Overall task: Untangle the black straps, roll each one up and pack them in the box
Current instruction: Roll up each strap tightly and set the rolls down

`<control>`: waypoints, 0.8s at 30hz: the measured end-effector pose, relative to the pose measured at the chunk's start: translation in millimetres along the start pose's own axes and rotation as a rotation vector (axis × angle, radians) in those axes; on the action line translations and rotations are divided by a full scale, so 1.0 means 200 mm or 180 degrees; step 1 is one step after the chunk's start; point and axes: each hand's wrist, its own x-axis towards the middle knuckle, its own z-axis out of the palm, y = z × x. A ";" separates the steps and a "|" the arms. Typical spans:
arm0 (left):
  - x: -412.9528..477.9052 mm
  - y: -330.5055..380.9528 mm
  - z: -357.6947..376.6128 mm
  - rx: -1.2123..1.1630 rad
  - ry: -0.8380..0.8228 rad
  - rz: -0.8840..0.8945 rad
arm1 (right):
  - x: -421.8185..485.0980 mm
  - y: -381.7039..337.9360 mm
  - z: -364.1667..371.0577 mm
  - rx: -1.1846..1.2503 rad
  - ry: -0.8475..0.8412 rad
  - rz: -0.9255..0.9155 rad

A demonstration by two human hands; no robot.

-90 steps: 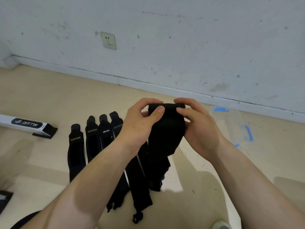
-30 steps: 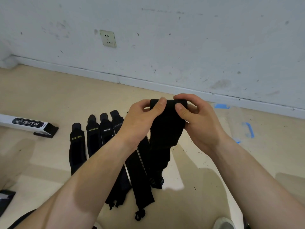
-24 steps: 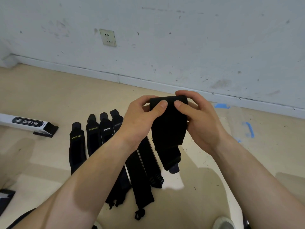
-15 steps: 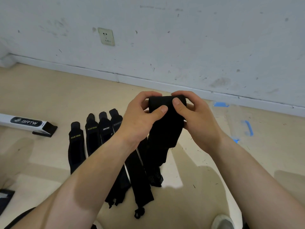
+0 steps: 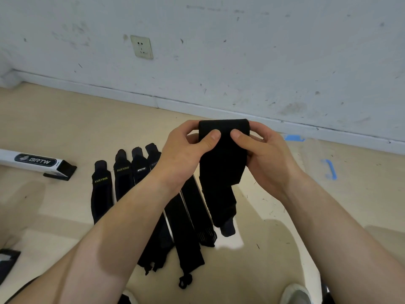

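Note:
A black strap (image 5: 221,163) hangs in the air, partly rolled at its top end. My left hand (image 5: 182,154) and my right hand (image 5: 265,154) pinch that roll from either side, thumbs pressed on its front. The loose tail dangles down above the floor. Several other black straps (image 5: 122,183) lie flat side by side on the floor below my left arm, some with yellow or white lettering. A long white and black box (image 5: 35,161) lies on the floor at the far left.
A white wall with a socket (image 5: 141,47) and a skirting board runs across the back. Blue tape marks (image 5: 329,170) are stuck to the beige floor on the right. A shoe tip (image 5: 295,292) shows at the bottom edge.
The strap's hanging tail has grown shorter as my fingers turn the roll at the top. Both hands stay at about the same place.

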 end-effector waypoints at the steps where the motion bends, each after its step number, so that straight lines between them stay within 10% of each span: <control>1: 0.00 0.00 0.00 -0.0019 0.0000 -0.0005 | 0.00 0.00 0.00 -0.0178 -0.0042 -0.0014; 24: 0.02 -0.01 0.00 0.0269 -0.0101 -0.0068 | 0.00 0.02 0.00 -0.0131 0.0012 -0.0242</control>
